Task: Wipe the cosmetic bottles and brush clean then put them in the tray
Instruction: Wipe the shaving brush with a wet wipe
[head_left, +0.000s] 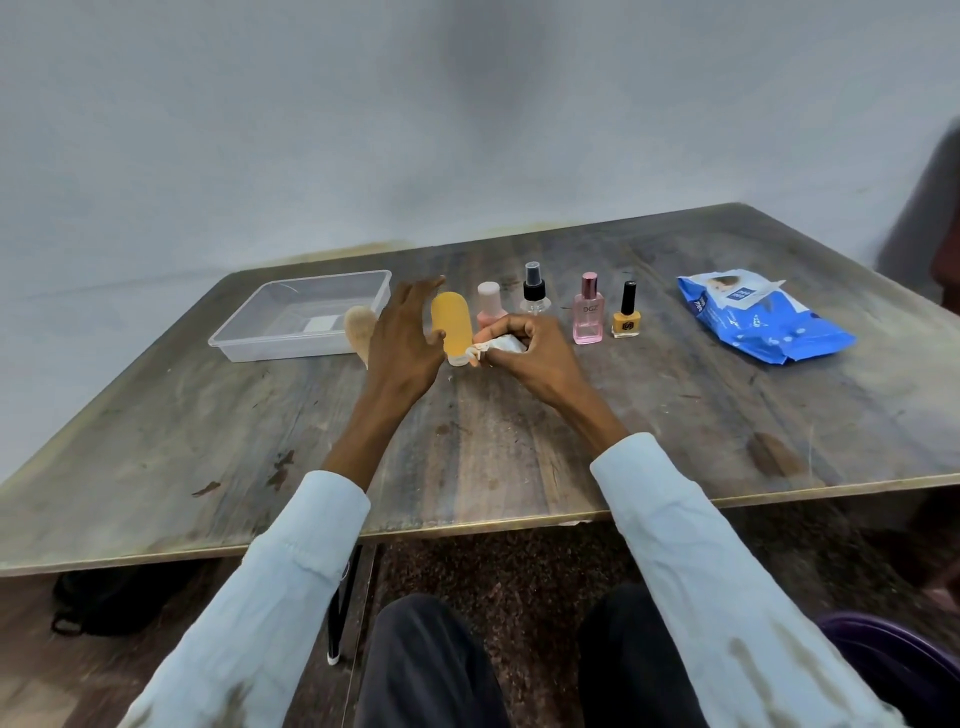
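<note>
The left hand (402, 332), fingers spread and relaxed, hides most of the wooden brush (359, 328) and touches the left side of the orange bottle (451, 325), whose cap end the right hand (524, 348) meets with a crumpled white wipe (498, 347) clutched in its fingers. The clear tray (249, 332) lies just left of the brush, apart from the worktop (519, 447) edges. Four small bottles (587, 309) stand in a row to the right, with bare worktop nearer.

Your left hand (402, 338) reached with fingers spread beside the orange bottle (451, 325), thumb touching it, while your right hand (524, 345) gripped a crumpled wipe (500, 347) against its cap. The tray (306, 314) sat toward the table's (519, 441) far left corner, the wipes pack (763, 317) toward its right edge.
</note>
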